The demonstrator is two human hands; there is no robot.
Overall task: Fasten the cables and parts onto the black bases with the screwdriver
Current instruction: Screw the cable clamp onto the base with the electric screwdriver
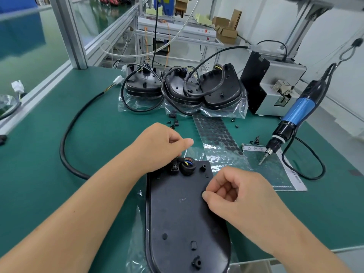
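Our right hand [234, 196] pinches something tiny against the black base [177, 209], left hand [159, 146] grips the cable [78, 123] end; one slip and that piece could skitter off

A factory assembly station: green-matted table [102, 134], aluminium framing [69, 32], hanging electric screwdriver [295, 117], bagged black bases [197, 91].

Left hand [159, 146] reaches forward with curled fingers, thumb extended to the right. Right hand [236, 196] lies nearer, fingers folded, thumb and forefinger tips pressed together. Both forearms are bare.
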